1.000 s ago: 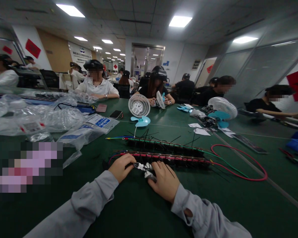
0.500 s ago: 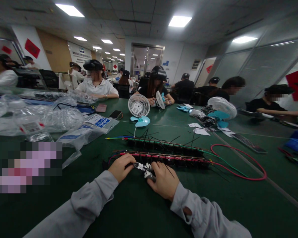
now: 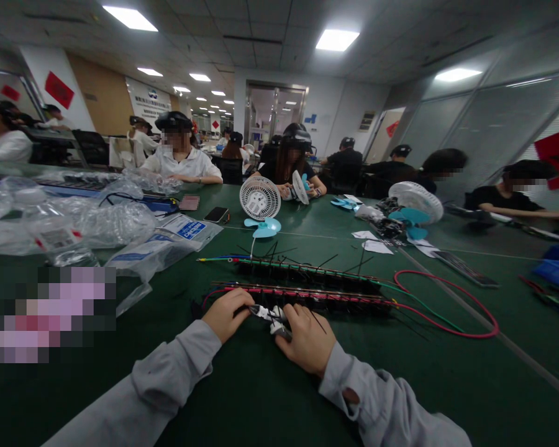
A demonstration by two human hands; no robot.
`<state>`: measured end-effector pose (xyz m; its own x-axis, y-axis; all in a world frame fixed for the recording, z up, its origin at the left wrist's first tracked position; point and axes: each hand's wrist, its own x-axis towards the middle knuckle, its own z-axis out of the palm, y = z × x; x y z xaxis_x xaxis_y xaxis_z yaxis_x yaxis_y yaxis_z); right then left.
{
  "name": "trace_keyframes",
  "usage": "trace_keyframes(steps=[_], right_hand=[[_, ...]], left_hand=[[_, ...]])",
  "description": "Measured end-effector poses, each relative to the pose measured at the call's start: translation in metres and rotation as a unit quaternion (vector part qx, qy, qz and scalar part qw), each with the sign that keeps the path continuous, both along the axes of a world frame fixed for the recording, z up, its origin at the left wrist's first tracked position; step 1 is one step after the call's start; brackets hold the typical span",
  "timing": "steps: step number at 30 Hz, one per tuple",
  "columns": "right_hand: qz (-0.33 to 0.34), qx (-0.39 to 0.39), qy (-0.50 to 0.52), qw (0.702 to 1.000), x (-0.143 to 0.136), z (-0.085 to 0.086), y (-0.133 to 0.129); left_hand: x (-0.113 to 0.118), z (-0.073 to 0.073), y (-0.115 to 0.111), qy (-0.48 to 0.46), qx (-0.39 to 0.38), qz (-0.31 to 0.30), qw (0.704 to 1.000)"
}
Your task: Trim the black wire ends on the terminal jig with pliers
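Two long black strips lie side by side, the rear strip (image 3: 307,271) with a green wire and the front strip (image 3: 335,301) with a red wire; thin black ties stick out of both. My right hand (image 3: 309,335) is closed round a white and grey hand tool (image 3: 279,326) at the near edge of the front strip. The tool's tip points left, towards my left hand (image 3: 227,315). My left hand is pinched at the front strip's left part, beside the tip; what its fingers hold is too small to make out.
Clear plastic bags (image 3: 88,217) lie at the left. Beyond the strips are a white fan grille (image 3: 259,198), blue fan blades (image 3: 266,228) and a phone (image 3: 217,215). A red cable loop (image 3: 496,323) lies right. People sit across the table.
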<state>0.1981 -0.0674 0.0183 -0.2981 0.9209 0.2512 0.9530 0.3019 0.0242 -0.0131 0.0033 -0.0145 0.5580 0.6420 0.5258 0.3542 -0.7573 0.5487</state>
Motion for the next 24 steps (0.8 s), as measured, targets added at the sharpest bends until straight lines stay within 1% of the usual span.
trace_keyframes(steps=[4,10,16,24], right_hand=[[0.001,0.006,0.005,1.0,0.001,-0.002,-0.001],[0.026,0.031,0.034,0.999,0.004,-0.007,-0.002],[0.024,0.051,0.027,0.998,0.005,-0.013,-0.002],[0.045,0.073,0.028,0.996,0.008,-0.013,-0.001]], left_hand=[[0.0,0.0,0.0,0.0,0.004,0.001,1.0],[0.001,0.001,-0.001,0.002,0.002,0.003,1.0],[0.0,0.003,-0.002,0.0,-0.003,0.002,1.0],[0.0,0.005,-0.003,-0.003,0.005,0.013,1.0]])
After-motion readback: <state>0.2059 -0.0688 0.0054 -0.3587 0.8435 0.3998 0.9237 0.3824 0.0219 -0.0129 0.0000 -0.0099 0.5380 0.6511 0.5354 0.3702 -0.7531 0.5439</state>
